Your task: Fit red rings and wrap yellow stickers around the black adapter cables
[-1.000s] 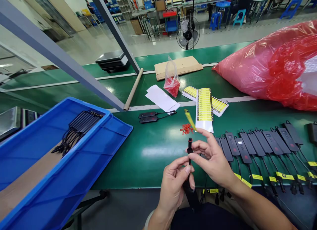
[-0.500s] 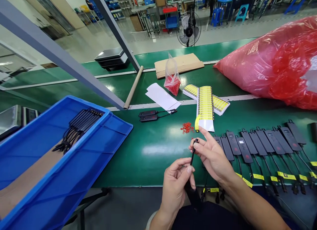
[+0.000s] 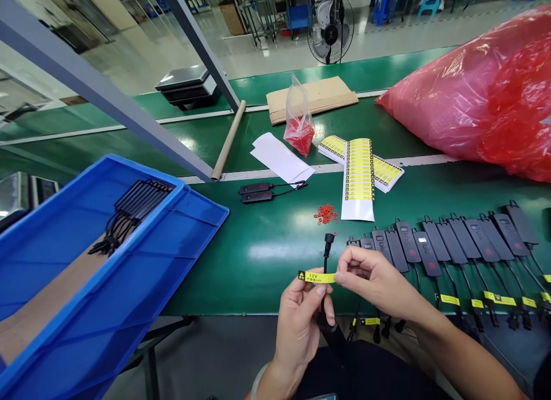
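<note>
Between the fingers of my left hand (image 3: 301, 319) is a black cable (image 3: 326, 263), its connector end (image 3: 329, 239) pointing up. A yellow label (image 3: 317, 277) marked 12V lies across the cable. My right hand (image 3: 372, 276) pinches the label's right end, while its left end rests by my left fingertips. Below my left hand hangs a dark part joined to the cable, partly hidden. Beyond my hands lie small red rings (image 3: 326, 214) and a sheet of yellow labels (image 3: 359, 173).
To the right, several black controllers (image 3: 447, 242) with labelled cables line the table edge. Two more controllers (image 3: 257, 197) lie left of the rings. A blue bin (image 3: 189, 256) holds similar units. Behind are white paper (image 3: 282, 159), a bag of red pieces (image 3: 300, 133) and a big red bag (image 3: 469, 96).
My right hand has let go of the connector and moved lower, now holding the yellow label across the cable. The label is off its sheet. The view has tilted slightly downward.
</note>
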### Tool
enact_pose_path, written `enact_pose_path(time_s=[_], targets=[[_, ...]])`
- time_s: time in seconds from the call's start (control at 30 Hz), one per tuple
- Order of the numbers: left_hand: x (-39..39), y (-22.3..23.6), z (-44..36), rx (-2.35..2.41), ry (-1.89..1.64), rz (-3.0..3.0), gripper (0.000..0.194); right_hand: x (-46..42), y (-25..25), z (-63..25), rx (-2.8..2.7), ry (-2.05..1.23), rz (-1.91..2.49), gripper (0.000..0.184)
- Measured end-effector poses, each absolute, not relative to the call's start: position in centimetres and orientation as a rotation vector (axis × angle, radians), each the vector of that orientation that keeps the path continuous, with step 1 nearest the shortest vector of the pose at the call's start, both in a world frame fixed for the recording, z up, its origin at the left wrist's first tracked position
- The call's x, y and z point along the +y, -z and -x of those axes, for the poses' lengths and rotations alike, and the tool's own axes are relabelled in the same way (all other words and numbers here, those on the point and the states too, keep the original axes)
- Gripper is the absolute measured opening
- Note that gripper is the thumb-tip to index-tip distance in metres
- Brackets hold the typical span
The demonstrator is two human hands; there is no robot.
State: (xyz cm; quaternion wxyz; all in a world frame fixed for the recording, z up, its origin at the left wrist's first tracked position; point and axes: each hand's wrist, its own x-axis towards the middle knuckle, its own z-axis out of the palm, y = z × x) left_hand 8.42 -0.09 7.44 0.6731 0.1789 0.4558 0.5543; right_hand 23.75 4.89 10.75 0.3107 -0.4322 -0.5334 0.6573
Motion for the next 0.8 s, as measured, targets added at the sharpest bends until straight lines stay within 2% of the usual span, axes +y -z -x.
enact_pose_path(time_s=[0.5, 0.7, 0.73, 0.8], targets=[[0.0, -7.9, -9.0, 0.962, -1.283, -0.468, 0.013, 5.5, -9.2, -23.0, -1.373, -1.695, 1.198, 0.031], [-0.4, -7.4, -8.6, 0.995, -1.294, -0.588, 0.011, 5.5, -8.9, -23.0, -1.474, -1.638, 1.189, 0.019], [-0.4, -7.3, -8.5, 1.003, -1.291, -0.606, 0.01, 5.4, -9.0, -23.1, -1.512, -1.573, 1.199, 0.021], [-0.5, -7.1, -8.3, 1.011, -1.286, -0.632, 0.009, 5.2, -9.2, -23.3, -1.592, -1.38, 1.245, 0.04]])
